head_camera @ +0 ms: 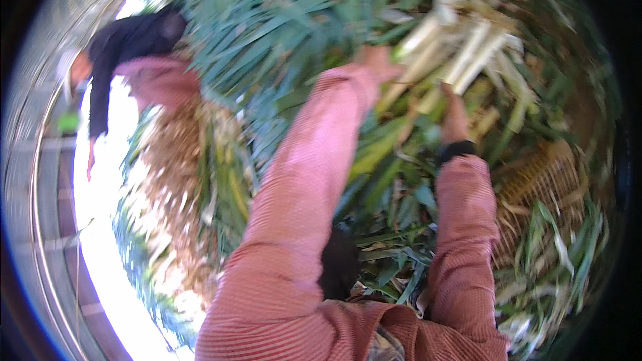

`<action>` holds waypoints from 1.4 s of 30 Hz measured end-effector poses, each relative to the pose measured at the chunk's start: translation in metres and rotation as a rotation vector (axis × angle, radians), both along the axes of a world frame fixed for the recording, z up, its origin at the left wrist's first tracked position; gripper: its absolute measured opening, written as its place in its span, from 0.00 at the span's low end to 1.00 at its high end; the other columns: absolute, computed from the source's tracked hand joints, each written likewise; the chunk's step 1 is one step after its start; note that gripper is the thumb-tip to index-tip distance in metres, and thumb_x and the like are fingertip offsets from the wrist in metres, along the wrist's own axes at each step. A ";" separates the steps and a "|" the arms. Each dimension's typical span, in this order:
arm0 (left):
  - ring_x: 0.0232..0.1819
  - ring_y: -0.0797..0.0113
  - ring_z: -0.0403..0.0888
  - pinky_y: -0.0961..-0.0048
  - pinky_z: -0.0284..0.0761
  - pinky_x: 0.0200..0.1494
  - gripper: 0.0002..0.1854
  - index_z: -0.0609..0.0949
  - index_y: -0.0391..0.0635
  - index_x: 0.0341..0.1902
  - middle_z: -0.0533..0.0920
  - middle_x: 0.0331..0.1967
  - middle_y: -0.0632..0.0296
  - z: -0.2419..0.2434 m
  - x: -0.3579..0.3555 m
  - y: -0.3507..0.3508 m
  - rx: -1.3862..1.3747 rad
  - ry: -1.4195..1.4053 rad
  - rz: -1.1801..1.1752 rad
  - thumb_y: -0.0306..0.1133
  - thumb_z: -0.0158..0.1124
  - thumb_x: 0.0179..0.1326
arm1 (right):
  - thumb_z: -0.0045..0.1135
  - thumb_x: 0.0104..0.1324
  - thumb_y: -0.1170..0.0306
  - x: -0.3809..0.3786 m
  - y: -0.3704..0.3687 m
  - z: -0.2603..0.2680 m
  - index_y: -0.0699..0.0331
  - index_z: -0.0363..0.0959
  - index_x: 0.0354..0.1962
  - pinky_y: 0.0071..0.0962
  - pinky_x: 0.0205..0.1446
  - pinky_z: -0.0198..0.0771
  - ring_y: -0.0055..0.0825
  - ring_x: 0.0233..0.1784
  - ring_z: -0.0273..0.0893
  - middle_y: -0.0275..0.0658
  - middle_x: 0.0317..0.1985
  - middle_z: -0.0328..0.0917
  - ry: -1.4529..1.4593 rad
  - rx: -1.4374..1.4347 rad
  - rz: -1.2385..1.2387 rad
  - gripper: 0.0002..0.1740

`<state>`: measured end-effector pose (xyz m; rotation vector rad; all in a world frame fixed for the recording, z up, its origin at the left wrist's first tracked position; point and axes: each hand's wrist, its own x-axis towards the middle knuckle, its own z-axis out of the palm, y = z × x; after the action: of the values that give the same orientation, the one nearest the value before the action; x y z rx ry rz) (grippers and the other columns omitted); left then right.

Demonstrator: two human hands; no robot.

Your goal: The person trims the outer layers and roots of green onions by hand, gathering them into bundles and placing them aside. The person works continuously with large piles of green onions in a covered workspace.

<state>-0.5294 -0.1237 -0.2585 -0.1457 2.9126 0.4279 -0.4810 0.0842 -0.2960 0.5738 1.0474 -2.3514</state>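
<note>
A loose bundle of leeks [474, 55] lies before me, with pale shanks and rooty ends pointing away from me. My left hand [379, 63] reaches to the left side of the shanks, its fingers blurred against them. On the near right, my right hand [455, 115] is at the bundle, thumb side up; its other fingers are hidden. I cannot tell how firmly either hand grips. Yellowing green leaves [381, 145] spread beneath and between my forearms.
A large heap of blue-green leek tops [266, 35] rises ahead and left. More leeks with brown roots [175, 160] are stacked at left. Another person [135, 35] bends over beyond them. A woven basket [541, 185] stands at right, near loose leaf scraps [541, 281].
</note>
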 end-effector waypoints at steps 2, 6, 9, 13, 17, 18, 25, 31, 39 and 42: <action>0.39 0.51 0.81 0.61 0.76 0.47 0.31 0.81 0.44 0.41 0.82 0.37 0.47 0.006 -0.006 0.009 -0.063 -0.137 0.025 0.59 0.63 0.43 | 0.56 0.60 0.55 -0.005 -0.009 -0.022 0.64 0.69 0.49 0.31 0.47 0.69 0.29 0.42 0.73 0.36 0.40 0.74 0.144 0.078 -0.070 0.25; 0.41 0.51 0.80 0.62 0.74 0.49 0.37 0.80 0.42 0.44 0.81 0.38 0.45 -0.004 0.006 0.012 0.061 -0.103 0.011 0.62 0.65 0.38 | 0.59 0.57 0.54 -0.022 0.000 -0.029 0.62 0.68 0.49 0.27 0.42 0.71 0.28 0.38 0.73 0.36 0.36 0.73 -0.058 0.058 0.169 0.27; 0.45 0.51 0.78 0.65 0.71 0.51 0.43 0.76 0.37 0.49 0.79 0.42 0.43 -0.005 0.019 0.014 0.299 -0.178 0.072 0.62 0.68 0.36 | 0.57 0.59 0.56 -0.013 -0.003 -0.029 0.65 0.68 0.48 0.26 0.40 0.75 0.29 0.35 0.77 0.38 0.35 0.76 -0.035 -0.063 0.198 0.26; 0.50 0.52 0.76 0.66 0.69 0.54 0.50 0.71 0.31 0.54 0.77 0.48 0.42 0.004 0.015 0.018 0.331 -0.352 0.047 0.62 0.71 0.34 | 0.55 0.60 0.56 -0.013 -0.003 -0.033 0.67 0.68 0.47 0.28 0.39 0.76 0.30 0.34 0.78 0.40 0.36 0.77 -0.017 -0.095 0.175 0.25; 0.53 0.52 0.74 0.67 0.67 0.57 0.53 0.69 0.32 0.57 0.75 0.52 0.44 0.015 0.030 0.024 0.409 -0.322 -0.036 0.62 0.72 0.32 | 0.52 0.61 0.55 0.004 0.001 -0.033 0.66 0.68 0.46 0.28 0.41 0.73 0.30 0.36 0.76 0.39 0.35 0.76 0.034 -0.038 0.137 0.24; 0.51 0.53 0.75 0.67 0.68 0.56 0.51 0.71 0.34 0.56 0.77 0.50 0.47 0.008 0.040 0.022 0.416 -0.339 0.014 0.60 0.73 0.32 | 0.52 0.61 0.55 0.019 -0.001 -0.022 0.66 0.68 0.46 0.28 0.42 0.73 0.29 0.37 0.76 0.39 0.35 0.76 0.023 -0.082 0.152 0.24; 0.49 0.54 0.77 0.67 0.69 0.53 0.44 0.74 0.37 0.54 0.80 0.44 0.46 0.050 0.127 0.025 0.601 -0.256 -0.018 0.55 0.72 0.36 | 0.50 0.61 0.55 0.106 0.001 0.036 0.68 0.65 0.50 0.29 0.47 0.69 0.31 0.41 0.72 0.41 0.41 0.72 0.063 -0.152 0.143 0.27; 0.46 0.51 0.78 0.65 0.71 0.50 0.45 0.72 0.40 0.54 0.80 0.42 0.45 0.151 0.160 0.030 0.423 -0.007 -0.147 0.62 0.69 0.39 | 0.49 0.58 0.60 0.143 -0.009 0.117 0.68 0.68 0.42 0.31 0.45 0.69 0.32 0.37 0.73 0.42 0.34 0.74 0.252 -0.306 -0.021 0.21; 0.40 0.60 0.81 0.66 0.76 0.48 0.39 0.72 0.40 0.57 0.81 0.44 0.52 0.404 0.159 0.088 0.001 0.181 -0.560 0.60 0.62 0.51 | 0.53 0.55 0.56 0.185 0.006 0.334 0.70 0.63 0.47 0.37 0.47 0.72 0.39 0.39 0.74 0.49 0.35 0.74 0.561 -0.457 -0.285 0.29; 0.38 0.59 0.81 0.63 0.74 0.45 0.26 0.77 0.38 0.49 0.82 0.36 0.50 0.507 0.220 0.123 -0.063 0.091 -0.576 0.49 0.57 0.57 | 0.51 0.57 0.57 0.211 0.031 0.387 0.71 0.63 0.46 0.37 0.45 0.74 0.38 0.38 0.75 0.50 0.37 0.74 0.683 -0.551 -0.363 0.27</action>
<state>-0.3092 -0.0009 0.2489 0.7009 2.8702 0.2447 -0.2704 0.1155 0.0906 -0.3000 0.4973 -3.0868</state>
